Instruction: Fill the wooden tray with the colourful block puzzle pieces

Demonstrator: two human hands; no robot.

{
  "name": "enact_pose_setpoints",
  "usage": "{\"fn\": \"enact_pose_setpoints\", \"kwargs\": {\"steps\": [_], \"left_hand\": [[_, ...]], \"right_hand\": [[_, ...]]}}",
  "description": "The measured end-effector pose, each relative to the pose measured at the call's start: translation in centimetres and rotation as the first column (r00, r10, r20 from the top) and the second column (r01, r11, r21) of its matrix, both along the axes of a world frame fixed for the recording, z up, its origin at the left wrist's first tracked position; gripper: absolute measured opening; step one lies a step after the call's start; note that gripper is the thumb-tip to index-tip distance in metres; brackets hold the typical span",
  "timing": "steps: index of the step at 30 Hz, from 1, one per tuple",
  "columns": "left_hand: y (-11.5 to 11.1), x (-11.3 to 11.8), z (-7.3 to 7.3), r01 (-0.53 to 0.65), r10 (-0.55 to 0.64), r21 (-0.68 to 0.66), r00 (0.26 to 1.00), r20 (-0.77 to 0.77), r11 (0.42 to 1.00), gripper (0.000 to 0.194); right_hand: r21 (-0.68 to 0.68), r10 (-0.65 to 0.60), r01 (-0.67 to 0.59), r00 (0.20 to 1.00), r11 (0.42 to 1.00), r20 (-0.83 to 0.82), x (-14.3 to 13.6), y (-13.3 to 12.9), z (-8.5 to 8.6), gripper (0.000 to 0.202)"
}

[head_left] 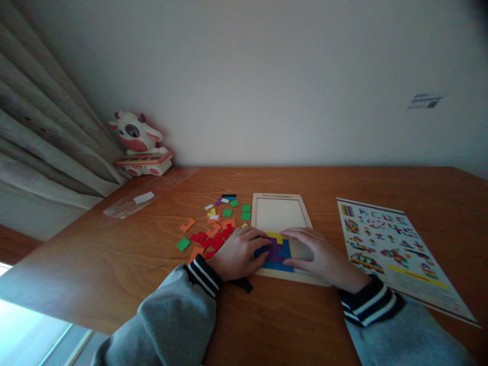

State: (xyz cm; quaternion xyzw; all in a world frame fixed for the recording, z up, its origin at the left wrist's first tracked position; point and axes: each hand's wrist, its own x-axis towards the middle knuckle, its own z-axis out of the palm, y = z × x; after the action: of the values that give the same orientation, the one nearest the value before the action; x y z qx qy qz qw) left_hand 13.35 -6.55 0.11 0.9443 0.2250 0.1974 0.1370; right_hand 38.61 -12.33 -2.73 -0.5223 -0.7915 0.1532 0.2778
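A wooden puzzle tray (pixel 282 196) lies on the table, its upper part bare. Blue, purple and yellow pieces (pixel 275 252) sit together in its lower left part. My left hand (pixel 244 251) rests over the tray's left edge, fingers curved and apart, fingertips at the left side of these pieces. On their right side, my right hand (pixel 318 251) has thumb and fingers spread, with fingertips touching or close to the pieces. Nothing shows held in either hand. Loose red pieces (pixel 215 242) and green pieces (pixel 183 244) lie left of my left hand.
A printed pattern sheet (pixel 396 249) lies on the right of the wooden table (pixel 152 259). At the back left are a cow toy with a keyboard (pixel 143 145) and a clear plastic bag (pixel 129 201). A black piece (pixel 243 285) lies below my left wrist.
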Motion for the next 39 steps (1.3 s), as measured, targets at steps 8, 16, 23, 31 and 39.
{"fn": "enact_pose_setpoints", "kwargs": {"steps": [8, 16, 23, 31, 39], "left_hand": [[0.0, -0.1, 0.2, -0.017, 0.017, 0.009, 1.000, 0.011, 1.000, 0.024], [0.3, -0.4, -0.2, -0.059, 0.052, 0.052, 0.991, 0.123, 0.997, 0.023], [0.7, -2.3, -0.1, -0.204, 0.180, 0.088, 0.958, 0.224, 0.975, 0.022], [-3.2, -5.5, -0.2, -0.282, 0.263, 0.070, 0.943, 0.205, 0.957, 0.026], [-6.6, -6.5, -2.8, -0.521, 0.515, 0.094, 0.854, 0.076, 0.849, 0.062]], "right_hand": [[0.010, -0.060, 0.062, 0.988, 0.998, -0.143, -0.3, 0.0, 0.4, 0.035], [0.159, -0.099, 0.119, 0.987, 0.980, -0.125, -0.3, -0.4, 1.2, 0.027], [0.280, -0.214, 0.210, 0.977, 0.937, -0.015, -0.2, -2.3, 0.8, 0.026], [0.333, -0.311, 0.276, 0.949, 0.902, 0.055, -1.2, -6.3, -1.5, 0.038], [0.379, -0.431, 0.355, 0.892, 0.855, 0.136, -2.2, -9.7, -3.0, 0.069]]}}
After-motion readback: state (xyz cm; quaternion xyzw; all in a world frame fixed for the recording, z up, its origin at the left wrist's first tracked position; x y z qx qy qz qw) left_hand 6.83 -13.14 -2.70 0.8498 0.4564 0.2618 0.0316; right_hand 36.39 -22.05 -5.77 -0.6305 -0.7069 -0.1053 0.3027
